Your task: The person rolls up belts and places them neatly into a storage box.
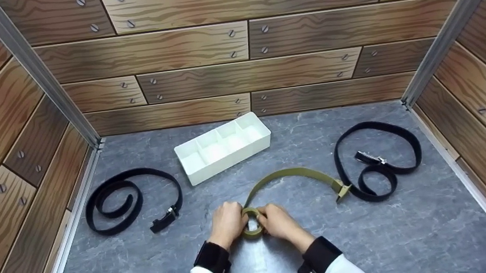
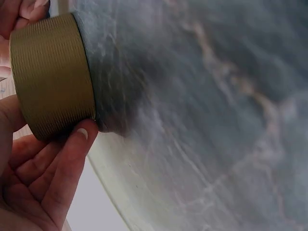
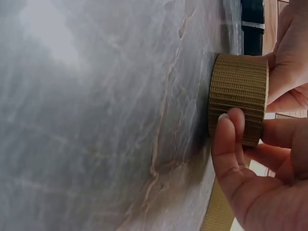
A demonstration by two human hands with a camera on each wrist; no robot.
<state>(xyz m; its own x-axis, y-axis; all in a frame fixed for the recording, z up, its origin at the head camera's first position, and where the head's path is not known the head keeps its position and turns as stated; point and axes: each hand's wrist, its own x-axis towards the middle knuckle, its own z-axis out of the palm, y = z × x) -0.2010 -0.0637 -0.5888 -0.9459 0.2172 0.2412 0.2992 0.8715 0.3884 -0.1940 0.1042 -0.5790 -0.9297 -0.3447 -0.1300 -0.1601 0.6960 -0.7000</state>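
- Wrist views alone show the ribbed weave of the olive belt (image 2: 50, 77), its coil on edge on the grey surface (image 3: 96, 120).
- Left hand (image 1: 227, 224) and right hand (image 1: 280, 224) grip the coil.
- Head view shows its tail arcing to a buckle beside the right black belt (image 1: 380, 157).

At the centre we see the coiled end of a webbing belt (image 1: 253, 222) standing on the tabletop (image 1: 419, 235), our left hand (image 1: 227, 224) at its 9 o'clock and right hand (image 1: 280, 224) at 3. From that coil, a divided tray (image 1: 223, 147) lies at 12 o'clock, a second belt (image 1: 131, 199) at 10 o'clock, and a third belt (image 1: 378, 157) at 2 o'clock, beside the first belt's buckle (image 1: 342, 189).
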